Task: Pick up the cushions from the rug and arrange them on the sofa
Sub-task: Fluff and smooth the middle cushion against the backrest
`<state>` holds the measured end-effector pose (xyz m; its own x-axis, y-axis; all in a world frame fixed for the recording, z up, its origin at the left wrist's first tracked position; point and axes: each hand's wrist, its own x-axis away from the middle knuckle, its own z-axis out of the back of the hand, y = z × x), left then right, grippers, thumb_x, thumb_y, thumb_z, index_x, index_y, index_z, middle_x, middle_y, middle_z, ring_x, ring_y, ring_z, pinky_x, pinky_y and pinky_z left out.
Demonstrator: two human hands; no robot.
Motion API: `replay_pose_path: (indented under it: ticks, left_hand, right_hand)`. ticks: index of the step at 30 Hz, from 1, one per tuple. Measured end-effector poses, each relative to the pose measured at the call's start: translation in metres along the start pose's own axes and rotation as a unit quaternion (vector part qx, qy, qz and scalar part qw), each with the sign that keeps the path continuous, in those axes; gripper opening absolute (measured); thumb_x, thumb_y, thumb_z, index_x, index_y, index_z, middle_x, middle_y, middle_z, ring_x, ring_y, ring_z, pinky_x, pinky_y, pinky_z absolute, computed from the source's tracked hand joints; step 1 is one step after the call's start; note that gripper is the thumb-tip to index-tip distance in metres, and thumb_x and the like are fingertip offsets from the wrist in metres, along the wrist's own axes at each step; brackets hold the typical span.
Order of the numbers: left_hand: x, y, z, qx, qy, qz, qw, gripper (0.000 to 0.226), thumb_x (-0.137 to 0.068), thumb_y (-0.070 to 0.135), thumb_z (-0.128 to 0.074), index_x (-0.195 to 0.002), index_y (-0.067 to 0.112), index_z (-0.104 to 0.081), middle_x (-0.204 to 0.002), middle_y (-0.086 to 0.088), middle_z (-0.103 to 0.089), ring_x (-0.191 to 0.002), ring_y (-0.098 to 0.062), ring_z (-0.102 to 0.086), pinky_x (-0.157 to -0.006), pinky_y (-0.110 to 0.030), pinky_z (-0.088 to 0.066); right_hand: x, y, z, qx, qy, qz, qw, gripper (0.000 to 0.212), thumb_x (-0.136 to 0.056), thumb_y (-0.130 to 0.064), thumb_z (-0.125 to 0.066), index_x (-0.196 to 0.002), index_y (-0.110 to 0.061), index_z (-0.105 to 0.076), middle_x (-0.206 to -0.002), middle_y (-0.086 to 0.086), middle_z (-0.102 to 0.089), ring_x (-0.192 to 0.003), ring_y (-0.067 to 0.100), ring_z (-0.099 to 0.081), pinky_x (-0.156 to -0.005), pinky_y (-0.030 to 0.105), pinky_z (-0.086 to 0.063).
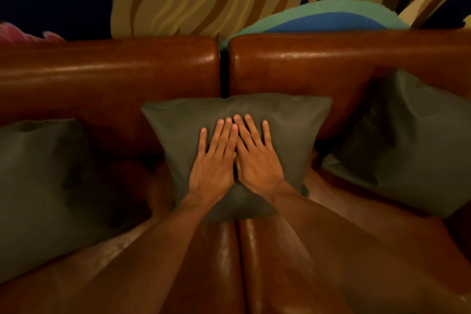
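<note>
Both hands (235, 160) press flat on the middle cushion (237, 109) on the sofa (109, 79).

1. The left cushion (38, 186) is cut off by the picture's left edge.
2. The right cushion (407, 143) runs past the right edge.
3. Both hands cover the middle cushion's (293, 122) centre.
4. The sofa's (114, 76) arms and front fall outside view.

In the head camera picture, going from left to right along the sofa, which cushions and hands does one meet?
Left cushion → left hand → right hand, both flat on the middle cushion → right cushion.
</note>
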<state>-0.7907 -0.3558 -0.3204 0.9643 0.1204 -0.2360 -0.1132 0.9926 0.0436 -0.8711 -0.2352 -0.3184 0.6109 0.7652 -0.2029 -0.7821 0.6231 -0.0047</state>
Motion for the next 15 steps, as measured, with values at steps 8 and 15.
replay_pose_path:
  ticks: [8,15]
  left_hand:
    - [-0.016,-0.027,-0.029,-0.021,0.038,-0.016,0.999,0.063,-0.108,0.027,-0.021,-0.164,0.009,-0.001,-0.173,-0.009,-0.004,-0.16,-0.021,0.002,-0.128,-0.048,0.007]
    - [-0.016,-0.048,-0.031,-0.01,0.031,0.017,0.999,0.074,-0.106,0.055,-0.023,-0.165,0.014,-0.008,-0.173,-0.006,-0.003,-0.16,-0.023,-0.001,-0.127,-0.051,0.005]
  right_hand:
    - [-0.012,0.02,-0.02,-0.001,0.041,0.012,0.999,0.062,-0.11,-0.038,-0.032,-0.166,-0.013,-0.024,-0.175,0.006,-0.019,-0.163,0.031,-0.015,-0.132,0.053,0.0]
    - [-0.009,0.035,-0.022,-0.02,0.064,-0.064,0.996,0.069,-0.106,-0.051,-0.036,-0.166,-0.019,-0.024,-0.175,0.006,-0.018,-0.163,0.031,-0.013,-0.132,0.052,0.002]
